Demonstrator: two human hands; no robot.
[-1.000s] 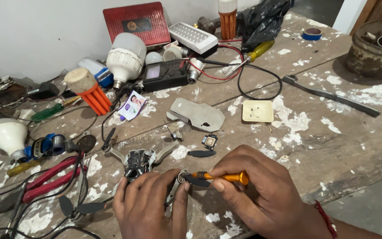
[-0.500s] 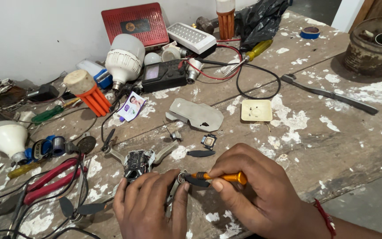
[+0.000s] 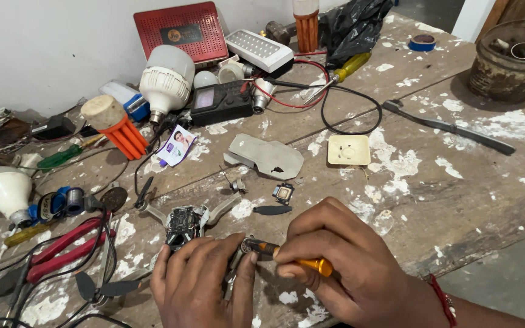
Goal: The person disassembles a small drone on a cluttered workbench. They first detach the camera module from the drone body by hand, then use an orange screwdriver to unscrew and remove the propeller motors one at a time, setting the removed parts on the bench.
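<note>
A small grey drone frame [image 3: 185, 220] with an exposed circuit board lies on the paint-spattered wooden bench [image 3: 487, 200]. My left hand [image 3: 205, 285] presses down on its near arm, fingers curled over it. In my right hand [image 3: 347, 267] is a small orange-handled screwdriver [image 3: 302, 260], its tip at a little round motor [image 3: 249, 245] between my two hands. A loose black propeller blade [image 3: 273, 210] and a tiny square camera part [image 3: 283, 194] lie just beyond my right hand.
A grey drone cover [image 3: 265, 156], cream socket plate [image 3: 348, 149], black multimeter [image 3: 222, 102] with red lead, large white bulbs [image 3: 166, 82], red pliers [image 3: 62, 249], red box [image 3: 180, 29], yellow screwdriver [image 3: 341, 70], dark flat bar [image 3: 451, 127] and rusty tub [image 3: 511, 58] crowd the bench.
Both hands stay on the drone; the right hand and screwdriver shift only slightly.
</note>
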